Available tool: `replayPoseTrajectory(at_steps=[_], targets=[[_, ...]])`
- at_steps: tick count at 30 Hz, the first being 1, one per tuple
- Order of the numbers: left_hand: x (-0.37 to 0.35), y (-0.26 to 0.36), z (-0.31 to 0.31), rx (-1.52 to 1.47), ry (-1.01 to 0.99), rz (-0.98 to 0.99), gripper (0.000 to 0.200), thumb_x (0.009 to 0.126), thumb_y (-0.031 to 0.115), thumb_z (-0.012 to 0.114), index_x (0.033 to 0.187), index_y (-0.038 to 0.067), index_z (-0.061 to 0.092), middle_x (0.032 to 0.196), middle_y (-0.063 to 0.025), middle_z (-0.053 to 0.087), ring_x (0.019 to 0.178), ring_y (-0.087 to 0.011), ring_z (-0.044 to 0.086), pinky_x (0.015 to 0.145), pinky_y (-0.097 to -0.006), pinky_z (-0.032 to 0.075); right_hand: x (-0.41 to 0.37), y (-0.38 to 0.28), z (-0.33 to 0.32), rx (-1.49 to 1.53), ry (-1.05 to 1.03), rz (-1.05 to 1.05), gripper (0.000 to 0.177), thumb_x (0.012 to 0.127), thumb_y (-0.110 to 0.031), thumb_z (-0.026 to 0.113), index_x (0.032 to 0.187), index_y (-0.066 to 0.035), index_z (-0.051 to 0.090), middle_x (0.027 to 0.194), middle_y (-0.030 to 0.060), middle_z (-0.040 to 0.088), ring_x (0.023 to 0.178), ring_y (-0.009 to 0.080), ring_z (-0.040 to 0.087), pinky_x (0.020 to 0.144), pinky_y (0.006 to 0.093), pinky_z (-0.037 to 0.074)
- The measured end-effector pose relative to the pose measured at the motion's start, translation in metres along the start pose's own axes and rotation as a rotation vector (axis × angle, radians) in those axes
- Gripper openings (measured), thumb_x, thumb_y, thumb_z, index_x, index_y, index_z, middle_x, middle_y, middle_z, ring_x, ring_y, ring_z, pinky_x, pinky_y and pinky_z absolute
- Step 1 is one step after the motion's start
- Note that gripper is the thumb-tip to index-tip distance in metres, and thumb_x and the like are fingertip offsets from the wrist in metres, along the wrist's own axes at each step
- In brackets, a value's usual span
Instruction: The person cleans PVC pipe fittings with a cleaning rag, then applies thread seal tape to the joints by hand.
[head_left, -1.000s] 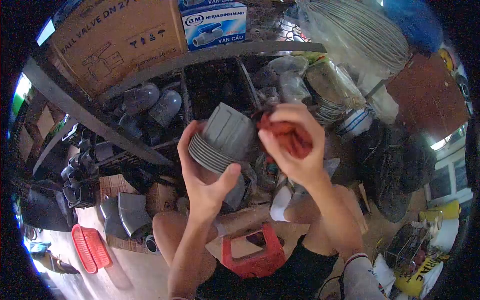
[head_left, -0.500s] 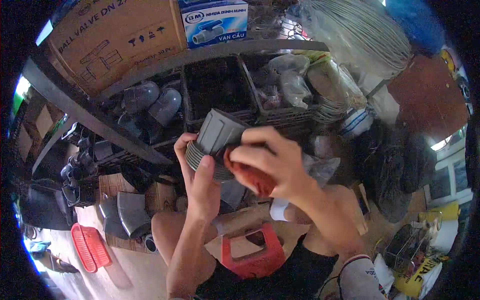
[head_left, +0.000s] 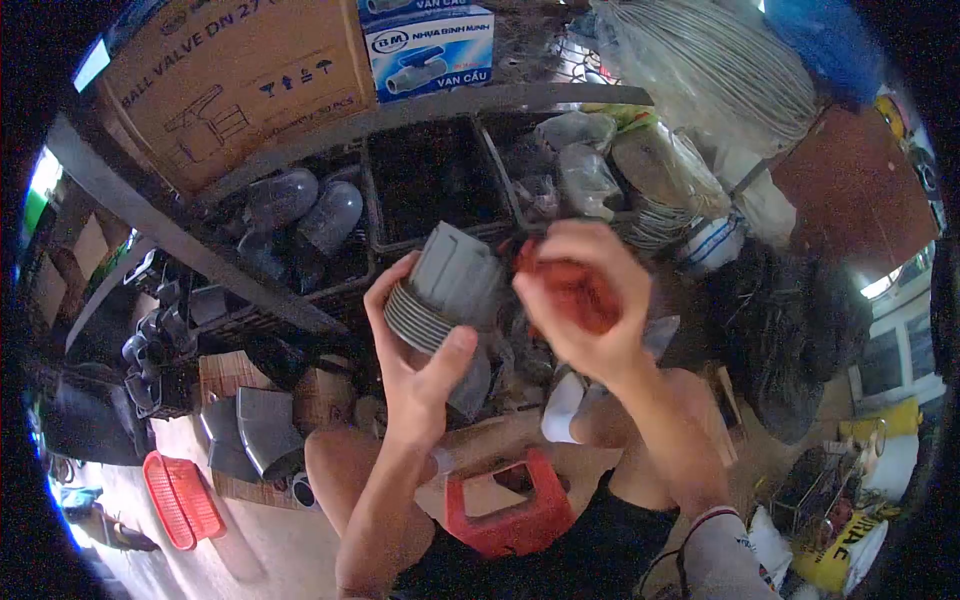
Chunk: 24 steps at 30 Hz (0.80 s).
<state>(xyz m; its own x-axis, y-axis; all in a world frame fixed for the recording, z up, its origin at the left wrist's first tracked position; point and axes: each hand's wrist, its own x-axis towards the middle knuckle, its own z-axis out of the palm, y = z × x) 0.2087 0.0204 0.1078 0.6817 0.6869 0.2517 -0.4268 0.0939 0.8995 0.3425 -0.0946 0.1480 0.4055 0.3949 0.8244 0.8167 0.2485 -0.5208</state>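
Note:
A grey threaded plastic pipe fitting is held up in front of me, tilted, with its ribbed thread low and its smooth socket end high. My left hand wraps round the threaded end, thumb on the near side. To the right of the fitting, apart from it, my right hand is closed around a crumpled red cloth; motion blurs this hand. Both hands are above my knees, before the lower shelf.
Black crates line the shelf, one with grey pipe fittings. Above stand a cardboard box and a blue-white valve box. A red plastic stool is between my legs; a red basket lies at left beside grey elbows.
My right hand with the red cloth has moved right, away from the fitting. My left hand has shifted slightly right and turned the fitting a little.

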Motion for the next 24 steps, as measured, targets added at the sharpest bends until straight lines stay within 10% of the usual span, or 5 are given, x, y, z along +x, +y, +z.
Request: replayPoseTrajectory(at_steps=[9, 16, 24], targets=[[0.005, 0.002, -0.004, -0.169, 0.047, -0.092, 0.058, 0.089, 0.021, 0.063, 0.136, 0.014, 0.030, 0.122, -0.0073, 0.044, 0.107, -0.0161, 0.045, 0.095, -0.0321, 0.037, -0.010, -0.007, 0.004, -0.087, -0.411, -0.034, 0.063, 0.056, -0.007, 0.080, 0.115, -0.016, 0.060, 0.111, 0.0066, 0.063, 0.094, 0.0275, 0.067, 0.073, 0.0376, 0.056], [-0.008, 0.007, -0.002, 0.196, 0.077, 0.030, 0.059, 0.088, 0.024, 0.066, 0.135, 0.015, 0.031, 0.115, -0.0059, 0.045, 0.102, -0.0146, 0.044, 0.088, -0.0282, 0.038, -0.006, -0.003, 0.011, -0.013, -0.116, 0.272, 0.030, 0.079, -0.005, 0.074, 0.106, -0.009, 0.061, 0.097, 0.0111, 0.065, 0.087, 0.0303, 0.067, 0.073, 0.0317, 0.055], [-0.002, 0.012, -0.005, 0.081, 0.038, -0.089, 0.061, 0.086, 0.024, 0.069, 0.133, 0.013, 0.033, 0.111, -0.0045, 0.046, 0.094, -0.0135, 0.046, 0.082, -0.0283, 0.041, -0.005, 0.001, 0.012, -0.179, -0.108, 0.159, 0.028, 0.079, -0.008, 0.075, 0.104, -0.010, 0.063, 0.093, 0.0109, 0.065, 0.079, 0.0262, 0.068, 0.069, 0.0327, 0.055]])
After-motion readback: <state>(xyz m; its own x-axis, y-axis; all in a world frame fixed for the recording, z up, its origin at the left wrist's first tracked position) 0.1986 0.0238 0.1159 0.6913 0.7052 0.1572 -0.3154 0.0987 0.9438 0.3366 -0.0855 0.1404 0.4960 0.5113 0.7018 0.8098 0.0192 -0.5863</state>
